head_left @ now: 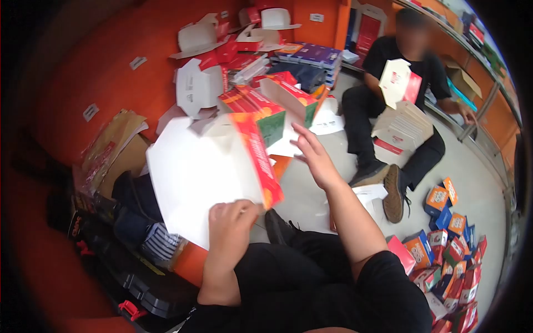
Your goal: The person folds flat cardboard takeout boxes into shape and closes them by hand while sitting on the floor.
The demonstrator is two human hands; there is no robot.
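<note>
Red-and-white cardboard box [197, 172] tilts above the floor [472, 183], its near edge gripped in the left hand [233, 228], fingers curled; the right hand [317, 158], loosely open, empty, is near its red side.

Moderate indoor light, brightest toward upper right; source perhaps beyond shelf [472, 51]. White carton [194, 172] nearly washed out inside, upper flap blurred. Shadows soft on floor [472, 183], deep around black case [150, 291]. Fisheye bends shelf and orange wall [111, 61]; corners fall to black.
</note>
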